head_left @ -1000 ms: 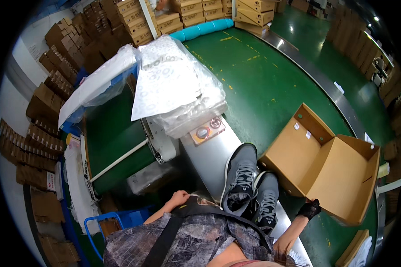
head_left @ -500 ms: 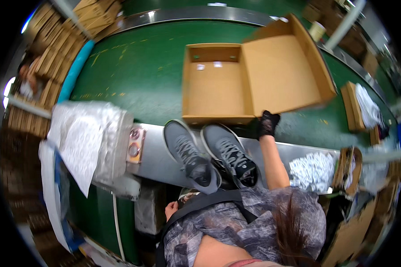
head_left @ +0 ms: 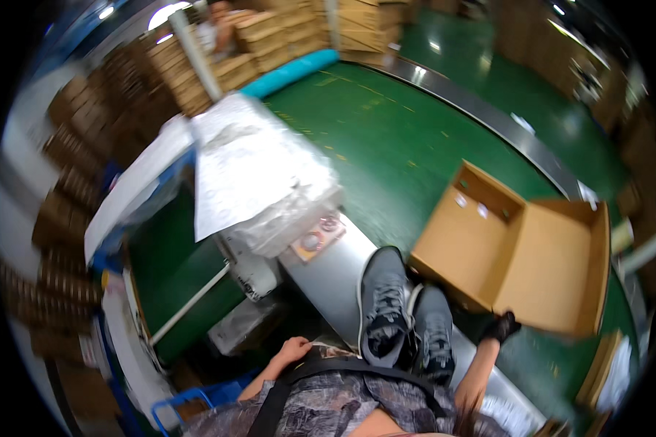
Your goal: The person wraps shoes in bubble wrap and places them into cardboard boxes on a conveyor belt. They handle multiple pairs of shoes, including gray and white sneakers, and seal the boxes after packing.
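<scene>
My right hand [head_left: 499, 328], in a black lace glove, holds the near edge of an open brown cardboard box's lid [head_left: 554, 266]. The box body [head_left: 468, 237] lies to the left of the lid, with two small white packets inside. My bare left hand [head_left: 294, 349] is low at my waist, fingers curled beside a pale edge; what they hold is too unclear to name. Between my hands, a grey running shoe [head_left: 384, 302] and its mate [head_left: 434, 331] stand side by side on the metal ledge [head_left: 328, 288], close against my body.
Plastic wrap and white paper [head_left: 251, 171] cover a bulky block on the left, beside a sticker sheet [head_left: 318, 237]. The green conveyor belt [head_left: 386, 138] runs behind. Stacked cartons [head_left: 270, 40] and a teal roll [head_left: 291, 73] stand farther off, with another person partly visible there.
My view has swung left, so the box and shoes appear farther right. My right hand stays at the lid's near edge; more of my left arm shows.
</scene>
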The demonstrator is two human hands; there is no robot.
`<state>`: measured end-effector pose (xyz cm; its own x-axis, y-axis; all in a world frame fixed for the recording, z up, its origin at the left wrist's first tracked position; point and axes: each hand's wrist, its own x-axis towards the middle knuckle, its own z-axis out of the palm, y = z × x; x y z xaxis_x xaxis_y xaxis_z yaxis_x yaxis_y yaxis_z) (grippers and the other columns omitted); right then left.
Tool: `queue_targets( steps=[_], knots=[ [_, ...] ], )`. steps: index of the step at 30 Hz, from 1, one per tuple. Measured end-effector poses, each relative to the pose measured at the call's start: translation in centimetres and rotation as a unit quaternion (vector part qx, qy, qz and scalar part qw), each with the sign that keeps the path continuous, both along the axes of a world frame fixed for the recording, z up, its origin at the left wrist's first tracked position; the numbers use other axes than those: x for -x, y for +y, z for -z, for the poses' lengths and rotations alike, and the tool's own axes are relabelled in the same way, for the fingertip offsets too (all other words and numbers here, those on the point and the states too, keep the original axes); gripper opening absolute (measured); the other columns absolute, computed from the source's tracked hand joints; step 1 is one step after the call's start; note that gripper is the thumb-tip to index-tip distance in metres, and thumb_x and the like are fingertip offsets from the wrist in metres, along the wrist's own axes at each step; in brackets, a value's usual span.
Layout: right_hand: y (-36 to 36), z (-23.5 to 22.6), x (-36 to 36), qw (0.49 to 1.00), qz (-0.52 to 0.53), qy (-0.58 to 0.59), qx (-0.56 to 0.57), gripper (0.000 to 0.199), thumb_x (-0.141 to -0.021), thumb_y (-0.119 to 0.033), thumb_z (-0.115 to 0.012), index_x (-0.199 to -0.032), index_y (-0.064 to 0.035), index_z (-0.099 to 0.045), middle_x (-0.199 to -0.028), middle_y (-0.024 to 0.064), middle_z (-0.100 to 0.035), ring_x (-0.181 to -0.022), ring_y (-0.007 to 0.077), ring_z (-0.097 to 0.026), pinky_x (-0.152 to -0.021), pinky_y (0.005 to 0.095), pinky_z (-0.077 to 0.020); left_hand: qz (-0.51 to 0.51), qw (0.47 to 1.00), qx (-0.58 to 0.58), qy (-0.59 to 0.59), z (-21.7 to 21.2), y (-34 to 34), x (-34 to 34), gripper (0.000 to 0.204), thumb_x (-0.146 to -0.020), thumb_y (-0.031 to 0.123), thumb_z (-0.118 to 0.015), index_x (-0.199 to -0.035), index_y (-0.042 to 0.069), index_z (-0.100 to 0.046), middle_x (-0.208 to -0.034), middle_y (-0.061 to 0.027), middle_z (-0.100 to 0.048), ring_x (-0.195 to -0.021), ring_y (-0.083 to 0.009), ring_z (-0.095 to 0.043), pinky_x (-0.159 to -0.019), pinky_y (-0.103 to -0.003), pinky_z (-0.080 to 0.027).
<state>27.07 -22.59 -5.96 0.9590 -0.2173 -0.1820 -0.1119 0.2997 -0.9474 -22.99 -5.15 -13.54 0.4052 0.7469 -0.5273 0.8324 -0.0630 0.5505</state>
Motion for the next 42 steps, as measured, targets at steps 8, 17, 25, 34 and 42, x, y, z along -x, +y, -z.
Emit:
queue_targets(
  steps=[8, 17, 25, 34, 42],
  knots=[
    [1.1, -2.6, 0.4, 0.997, 0.008, 0.047, 0.054, 0.017, -0.073, -0.01, -0.05, -0.074, 0.0058, -0.056, -0.078, 0.0116, -0.057, -0.069, 0.0219, -0.055, -0.061, 0.0319, -0.0467, 0.035, 0.98, -0.041, -0.189, -16.8, 5.4, -10.6, 0.048, -0.084, 0.031, -0.059, -0.115, -0.004, -0.05, -0.07, -0.0101, -0.062, -0.065, -0.0165, -0.06, -0.063, -0.028, -0.048],
    [-1.2, -0.1, -1.0, 0.998, -0.041, 0.011, 0.043, 0.019, -0.081, -0.014, -0.048, -0.087, -0.0009, -0.06, -0.086, 0.0092, -0.06, -0.076, 0.0193, -0.056, -0.064, 0.0299, -0.0466, 0.229, 0.825, 0.432, -0.282, -26.8, 6.3, -16.7, 0.064, -0.085, 0.02, -0.061, -0.136, 0.0, -0.027, -0.059, -0.0021, -0.055, -0.051, -0.0072, -0.049, -0.047, -0.022, -0.042],
    [-1.1, -0.3, -0.5, 0.995, -0.072, 0.035, 0.057, 0.011, -0.083, -0.015, -0.05, -0.081, -0.0049, -0.055, -0.082, 0.0068, -0.055, -0.074, 0.0177, -0.054, -0.067, 0.0287, -0.0458, 0.12, 0.924, 0.291, -0.216, -15.1, 3.4, -14.6, 0.028, -0.089, 0.03, -0.052, -0.096, 0.005, -0.062, -0.053, 0.0027, -0.049, -0.045, -0.0046, -0.044, -0.045, -0.021, -0.039],
    [-5.3, 14.3, -11.1, 0.976, -0.132, 0.049, 0.165, 0.038, -0.082, -0.035, -0.053, -0.099, -0.0023, -0.053, -0.101, 0.0104, -0.057, -0.094, 0.0161, -0.054, -0.083, 0.0376, -0.0399, -0.083, 0.883, 0.327, -0.327, -16.3, 2.1, -12.9, 0.032, -0.088, 0.035, -0.054, -0.088, 0.004, -0.061, -0.048, 0.0032, -0.039, -0.039, -0.0062, -0.037, -0.038, -0.021, -0.03],
    [2.5, 0.7, -0.2, 0.974, -0.147, 0.006, 0.171, 0.028, -0.082, -0.03, -0.051, -0.093, -0.005, -0.054, -0.095, 0.0081, -0.057, -0.085, 0.0161, -0.054, -0.075, 0.0341, -0.042, -0.042, 0.915, 0.272, -0.294, -16.1, -1.0, -12.3, 0.035, -0.085, 0.039, -0.056, -0.085, 0.004, -0.061, -0.052, 0.0022, -0.044, -0.043, -0.0058, -0.039, -0.039, -0.022, -0.029]
  ],
)
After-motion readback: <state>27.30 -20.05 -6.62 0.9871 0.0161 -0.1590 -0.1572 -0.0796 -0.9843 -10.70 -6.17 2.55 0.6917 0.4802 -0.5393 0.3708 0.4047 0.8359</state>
